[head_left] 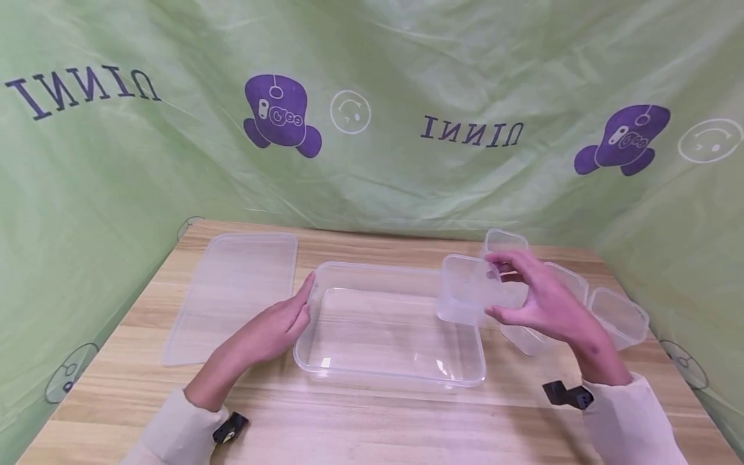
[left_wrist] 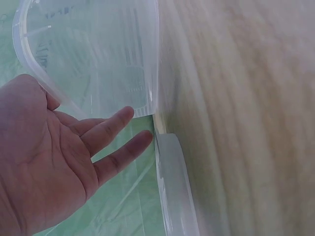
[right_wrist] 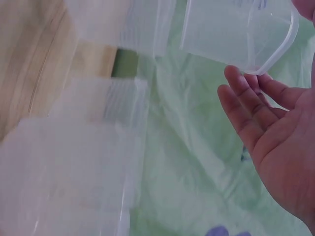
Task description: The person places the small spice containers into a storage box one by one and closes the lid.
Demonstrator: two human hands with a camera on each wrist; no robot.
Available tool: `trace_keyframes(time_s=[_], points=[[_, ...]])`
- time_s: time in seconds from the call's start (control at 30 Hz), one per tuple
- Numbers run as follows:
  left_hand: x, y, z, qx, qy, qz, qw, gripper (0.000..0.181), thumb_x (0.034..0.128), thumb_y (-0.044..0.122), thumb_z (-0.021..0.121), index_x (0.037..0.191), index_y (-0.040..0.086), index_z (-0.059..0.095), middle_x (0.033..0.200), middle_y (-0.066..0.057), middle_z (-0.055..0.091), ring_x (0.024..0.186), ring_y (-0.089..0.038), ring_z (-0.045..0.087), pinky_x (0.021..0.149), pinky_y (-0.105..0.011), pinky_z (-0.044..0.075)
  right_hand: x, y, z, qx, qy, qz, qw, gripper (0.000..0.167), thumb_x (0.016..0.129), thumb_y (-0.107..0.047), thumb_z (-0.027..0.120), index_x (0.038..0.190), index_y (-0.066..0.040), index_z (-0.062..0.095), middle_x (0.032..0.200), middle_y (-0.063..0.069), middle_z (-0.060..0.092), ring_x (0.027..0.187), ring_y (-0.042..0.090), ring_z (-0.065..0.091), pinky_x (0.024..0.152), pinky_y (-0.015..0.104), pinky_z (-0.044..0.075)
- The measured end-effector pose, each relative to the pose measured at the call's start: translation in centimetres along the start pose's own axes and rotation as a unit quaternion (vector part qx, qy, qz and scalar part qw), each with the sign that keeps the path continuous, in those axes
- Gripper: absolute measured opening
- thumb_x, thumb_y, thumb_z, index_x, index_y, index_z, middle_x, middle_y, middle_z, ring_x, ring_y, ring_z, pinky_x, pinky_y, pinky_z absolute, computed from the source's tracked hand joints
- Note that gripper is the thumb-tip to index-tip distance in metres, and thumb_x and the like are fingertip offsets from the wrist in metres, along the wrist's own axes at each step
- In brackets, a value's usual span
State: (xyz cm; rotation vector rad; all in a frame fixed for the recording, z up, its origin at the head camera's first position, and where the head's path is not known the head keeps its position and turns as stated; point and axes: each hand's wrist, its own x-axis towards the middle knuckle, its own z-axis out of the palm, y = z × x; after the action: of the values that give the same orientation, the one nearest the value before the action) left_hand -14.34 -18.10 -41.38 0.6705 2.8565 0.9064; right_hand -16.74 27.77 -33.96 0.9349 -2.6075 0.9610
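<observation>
Note the small clear tub pinched between thumb and fingers of the right hand, at the right end of the large container. Compare the left hand, fingers extended against the opposite end. Observe other tubs at right, flat lid at left.

Big tub clear, tbl brn woodgrain, curtain green w/ purple prints.

The worktop has pale, streaky wood grain. On it lie a flat translucent lid at left, a large clear container centrally, and, at right, a rear tub, a partly hidden tub and an outer tub.
</observation>
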Motion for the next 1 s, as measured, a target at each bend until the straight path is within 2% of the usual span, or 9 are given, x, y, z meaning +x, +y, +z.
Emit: trace_keyframes(time_s=[0.23, 0.3, 0.57, 0.8, 1.0], points=[[0.1, 0.0, 0.1, -0.010, -0.003, 0.000, 0.9999, 0.062, 0.1116, 0.021, 0.035, 0.166, 0.006, 0.009, 0.155, -0.023, 0.043, 0.141, -0.034, 0.045, 0.116, -0.051, 0.035, 2.1, -0.8, 1.7, -0.005, -0.035, 0.018, 0.9992, 0.073, 0.074, -0.021, 0.091, 0.136, -0.001, 0.057, 0.116, 0.007, 0.062, 0.107, 0.031, 0.065, 0.093, 0.048, 0.054], [0.1, 0.0, 0.1, -0.012, -0.004, 0.001, 0.9999, 0.062, 0.1116, 0.021, 0.035, 0.166, 0.006, 0.008, 0.154, -0.024, 0.044, 0.140, -0.034, 0.045, 0.116, -0.051, 0.035, 2.7, -1.0, 2.1, -0.006, -0.044, 0.025, 0.9987, 0.074, 0.075, -0.024, 0.091, 0.136, -0.002, 0.056, 0.116, 0.007, 0.062, 0.109, 0.030, 0.065, 0.095, 0.051, 0.053], [0.3, 0.0, 0.1, -0.012, -0.007, 0.007, 0.9999, 0.062, 0.1113, 0.019, 0.035, 0.165, 0.004, 0.008, 0.154, -0.024, 0.044, 0.140, -0.033, 0.046, 0.115, -0.050, 0.036, 4.4, -1.5, 3.2, 0.006, -0.067, 0.047, 0.9966, 0.076, 0.074, -0.029, 0.091, 0.139, -0.007, 0.055, 0.119, 0.005, 0.058, 0.113, 0.029, 0.062, 0.098, 0.052, 0.051], [0.5, 0.1, 0.0, -0.012, -0.009, 0.007, 0.9999, 0.063, 0.1114, 0.020, 0.035, 0.166, 0.006, 0.007, 0.155, -0.023, 0.044, 0.140, -0.033, 0.046, 0.116, -0.051, 0.036, 5.4, -1.9, 3.8, 0.000, -0.076, 0.052, 0.9958, 0.076, 0.073, -0.032, 0.091, 0.137, -0.007, 0.058, 0.117, 0.005, 0.059, 0.113, 0.028, 0.062, 0.098, 0.050, 0.052], [0.2, 0.2, -0.2, -0.016, -0.013, 0.003, 0.9998, 0.063, 0.1116, 0.020, 0.034, 0.165, 0.003, 0.005, 0.157, -0.024, 0.040, 0.142, -0.034, 0.042, 0.117, -0.051, 0.033, 6.6, -2.0, 4.5, -0.002, -0.102, 0.049, 0.9936, 0.077, 0.075, -0.036, 0.089, 0.138, -0.004, 0.057, 0.115, 0.005, 0.058, 0.112, 0.026, 0.061, 0.098, 0.046, 0.052]])
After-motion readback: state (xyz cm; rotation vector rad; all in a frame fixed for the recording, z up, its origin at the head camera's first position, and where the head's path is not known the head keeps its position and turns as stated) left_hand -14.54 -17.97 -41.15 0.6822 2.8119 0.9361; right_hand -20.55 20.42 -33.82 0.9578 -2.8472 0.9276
